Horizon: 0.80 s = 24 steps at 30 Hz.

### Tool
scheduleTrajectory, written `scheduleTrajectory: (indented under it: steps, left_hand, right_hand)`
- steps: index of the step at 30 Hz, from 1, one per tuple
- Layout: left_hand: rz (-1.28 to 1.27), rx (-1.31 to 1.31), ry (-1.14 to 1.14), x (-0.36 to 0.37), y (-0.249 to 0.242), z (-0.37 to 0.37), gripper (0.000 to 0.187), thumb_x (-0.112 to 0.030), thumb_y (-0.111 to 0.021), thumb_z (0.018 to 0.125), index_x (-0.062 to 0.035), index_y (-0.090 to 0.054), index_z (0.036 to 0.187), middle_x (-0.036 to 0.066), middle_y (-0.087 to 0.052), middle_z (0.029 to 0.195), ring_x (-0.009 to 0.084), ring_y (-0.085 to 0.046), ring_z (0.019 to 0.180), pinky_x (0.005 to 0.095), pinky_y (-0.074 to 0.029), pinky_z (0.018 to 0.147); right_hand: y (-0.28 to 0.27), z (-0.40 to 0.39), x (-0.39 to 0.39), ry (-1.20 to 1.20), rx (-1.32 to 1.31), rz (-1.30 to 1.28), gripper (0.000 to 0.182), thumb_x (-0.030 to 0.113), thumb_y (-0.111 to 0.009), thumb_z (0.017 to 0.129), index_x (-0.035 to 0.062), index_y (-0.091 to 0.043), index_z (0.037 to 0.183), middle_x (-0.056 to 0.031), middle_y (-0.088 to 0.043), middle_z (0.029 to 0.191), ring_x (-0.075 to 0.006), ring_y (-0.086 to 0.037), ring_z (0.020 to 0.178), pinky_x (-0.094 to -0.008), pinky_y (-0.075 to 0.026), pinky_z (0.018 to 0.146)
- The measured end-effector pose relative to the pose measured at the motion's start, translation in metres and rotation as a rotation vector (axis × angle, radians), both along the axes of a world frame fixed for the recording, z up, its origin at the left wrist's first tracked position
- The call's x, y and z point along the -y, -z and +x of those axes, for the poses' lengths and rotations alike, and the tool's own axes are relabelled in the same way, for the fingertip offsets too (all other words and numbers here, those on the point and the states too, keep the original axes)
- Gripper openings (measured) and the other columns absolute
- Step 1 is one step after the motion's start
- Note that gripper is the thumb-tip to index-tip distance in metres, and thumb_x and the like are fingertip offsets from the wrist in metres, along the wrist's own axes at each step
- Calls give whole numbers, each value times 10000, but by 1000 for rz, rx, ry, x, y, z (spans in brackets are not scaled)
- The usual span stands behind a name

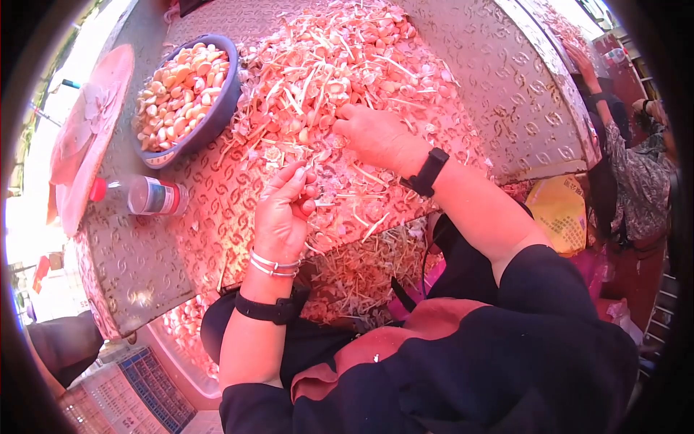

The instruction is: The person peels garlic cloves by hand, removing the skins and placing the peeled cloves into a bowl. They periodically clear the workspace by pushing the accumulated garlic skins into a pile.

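Note:
My left hand (284,210), with two bangles and a dark band at the wrist, is raised over the near edge of the metal table (253,202). Its fingers are curled in with the thumb against them, and what they hold is too small to make out. My right hand (376,137) reaches into the near side of a heap of garlic skins, stalks and cloves (325,79). The fingertips there are bent down and partly hidden at the heap. Peeled cloves (184,94) fill a blue bowl (228,101) at the table's left.
A clear bottle (155,197) with a red cap lies left of my left hand. A pink hat (90,137) rests at the left edge. More stalks (354,275) lie below the table. Another person (643,173) is at the far right, near a yellow bag (557,210).

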<state>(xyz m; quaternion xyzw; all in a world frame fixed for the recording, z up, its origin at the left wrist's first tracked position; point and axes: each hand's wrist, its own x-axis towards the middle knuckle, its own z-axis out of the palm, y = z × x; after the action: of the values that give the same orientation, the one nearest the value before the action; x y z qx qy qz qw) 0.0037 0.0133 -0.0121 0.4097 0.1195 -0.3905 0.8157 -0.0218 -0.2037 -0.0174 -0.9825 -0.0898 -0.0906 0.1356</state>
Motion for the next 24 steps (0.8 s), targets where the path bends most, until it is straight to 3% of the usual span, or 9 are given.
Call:
scheduleTrajectory:
  steps: [4, 7, 9, 11, 13, 15, 19, 21, 24]
  left_hand:
    - [6, -100, -117, 1, -14, 1, 162, -116, -521, 901, 14, -563, 988, 63, -569, 786, 130, -564, 703, 212, -474, 569]
    - [-171, -59, -35, -8, 7, 9, 192, -148, -501, 913, 24, -554, 983, 57, -544, 771, 144, -541, 694, 223, -463, 580]
    - [-255, -62, 20, -11, 6, 18, 194, -147, -500, 913, 25, -547, 990, 58, -542, 774, 147, -533, 690, 226, -457, 581]
    - [-80, -30, -125, -9, -19, 34, 237, -158, -494, 916, 50, -513, 1026, 64, -535, 761, 177, -568, 749, 243, -498, 635]
    - [-154, 69, -295, -15, -45, 68, 323, -175, -483, 920, 97, -443, 1089, 134, -561, 834, 251, -587, 880, 287, -526, 759]
    - [-415, 100, -324, -33, -74, 102, 453, -230, -476, 921, 125, -333, 1163, 313, -428, 1183, 369, -486, 1097, 390, -447, 958]
    - [-380, 305, -271, -49, -81, 136, 491, -235, -474, 919, 105, -291, 1224, 292, -344, 1275, 350, -443, 1151, 409, -440, 957]
    - [90, 325, -355, -44, -76, 117, 432, -221, -482, 915, 75, -363, 1206, 238, -456, 1195, 306, -511, 1082, 394, -478, 888]
    - [257, 351, -42, -34, -60, 72, 290, -181, -467, 921, 28, -499, 1119, 144, -585, 1005, 242, -614, 887, 332, -521, 738]
  right_hand:
    - [-1, 2, 16, 41, -318, 32, 192, 46, -615, 701, 43, -574, 889, -121, -559, 837, -303, -588, 807, -404, -484, 700]
    - [-15, 4, 15, 105, -463, 48, 226, 44, -601, 699, 49, -589, 925, -123, -566, 855, -303, -584, 840, -403, -485, 695]
    - [-13, 3, 8, 72, -252, 67, 242, 42, -594, 697, 58, -595, 938, -118, -571, 859, -305, -586, 839, -396, -483, 695]
    - [-7, 6, 0, 43, -34, 94, 258, 40, -587, 696, 66, -602, 952, -114, -575, 863, -306, -587, 839, -390, -482, 695]
    - [0, 10, -8, -138, -36, 124, 244, 55, -584, 706, 88, -609, 946, -80, -579, 909, -265, -581, 888, -374, -478, 694]
    - [8, 9, -18, -185, -18, 46, 217, 67, -582, 714, 92, -609, 928, -63, -577, 931, -243, -570, 916, -371, -477, 692]
    - [7, 6, -26, -202, 27, -66, 99, 110, -564, 749, 93, -593, 842, -28, -569, 944, -204, -547, 943, -366, -471, 670]
    - [9, 7, -25, -196, 11, -80, 84, 116, -557, 758, 91, -591, 831, -32, -571, 909, -217, -563, 900, -370, -469, 662]
    - [6, 11, -27, -70, -74, -36, 87, 97, -593, 750, 74, -597, 833, -50, -585, 821, -218, -590, 780, -344, -474, 645]
